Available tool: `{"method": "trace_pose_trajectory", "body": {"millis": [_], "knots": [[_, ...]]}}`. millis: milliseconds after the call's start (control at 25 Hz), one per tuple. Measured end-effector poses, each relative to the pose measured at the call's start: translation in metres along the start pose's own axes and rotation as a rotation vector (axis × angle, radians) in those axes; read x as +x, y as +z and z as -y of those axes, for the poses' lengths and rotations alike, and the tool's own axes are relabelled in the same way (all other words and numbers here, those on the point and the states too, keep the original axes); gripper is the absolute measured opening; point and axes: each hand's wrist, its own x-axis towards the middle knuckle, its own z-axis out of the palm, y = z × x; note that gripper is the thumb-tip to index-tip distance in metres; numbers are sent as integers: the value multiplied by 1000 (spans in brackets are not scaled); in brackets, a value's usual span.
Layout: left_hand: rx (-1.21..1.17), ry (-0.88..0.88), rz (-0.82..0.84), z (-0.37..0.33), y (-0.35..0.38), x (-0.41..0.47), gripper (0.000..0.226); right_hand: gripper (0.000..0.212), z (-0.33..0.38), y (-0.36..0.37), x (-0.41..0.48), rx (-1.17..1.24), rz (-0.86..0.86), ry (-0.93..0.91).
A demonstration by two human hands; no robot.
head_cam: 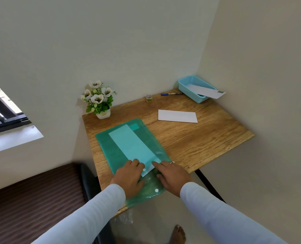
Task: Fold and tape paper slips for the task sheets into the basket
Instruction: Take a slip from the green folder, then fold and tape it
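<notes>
A green translucent folder lies on the wooden table with a long paper slip inside it. The slip's white near end pokes out of the folder's mouth between my hands. My left hand has its fingers curled at that end of the slip. My right hand rests on the folder beside it, fingers fairly straight, index tip touching the slip. A second folded white slip lies farther back. The blue basket in the far right corner holds another slip that overhangs its rim.
A small tape roll and a blue pen lie near the back wall. A white pot of artificial flowers stands at the back left corner. Walls close the table in behind and to the right; a dark chair stands at the left.
</notes>
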Motion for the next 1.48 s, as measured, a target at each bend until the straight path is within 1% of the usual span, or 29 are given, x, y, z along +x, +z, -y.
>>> {"method": "trace_pose_trajectory", "body": {"millis": [80, 200, 280, 400, 560, 640, 720, 760, 880, 920, 1080, 1120, 1240, 1320, 1480], "knots": [[-34, -48, -28, -2, -1, 2, 40, 59, 4, -3, 1, -49, 29, -2], [-108, -96, -55, 1, -6, 5, 45, 64, 15, -8, 6, -131, 89, -33], [-157, -128, -61, 5, -7, 5, 44, 56, 24, -10, 11, -167, 114, -72], [-198, -153, -76, 8, -6, 5, 41, 42, 34, -13, 21, -165, 131, -45], [-230, -176, -69, 10, -4, 3, 40, 38, 42, -17, 30, -190, 121, -18], [-232, -171, -65, 11, -4, 2, 40, 32, 45, -15, 33, -257, 134, -21], [-237, -159, -69, 11, -5, 1, 40, 23, 49, -11, 35, -360, 148, -72], [-235, -154, -71, 11, -5, 1, 40, 24, 51, -10, 36, -387, 150, -90], [-229, -155, -68, 12, -6, 0, 42, 40, 54, -15, 36, -347, 117, -88], [-230, -157, -64, 12, -6, 0, 43, 41, 55, -18, 37, -349, 112, -86], [-242, -169, -52, 10, -8, -2, 45, 26, 63, -20, 39, -396, 132, -98], [-240, -170, -48, 10, -9, -2, 46, 26, 65, -21, 41, -389, 134, -92], [-240, -181, -38, 9, -11, -3, 49, 46, 69, -23, 44, -355, 95, -69], [-241, -183, -38, 8, -13, -3, 48, 54, 71, -21, 44, -326, 87, -36], [-231, -183, -47, 8, -14, -5, 46, 52, 69, -14, 41, -266, 73, 28]]}}
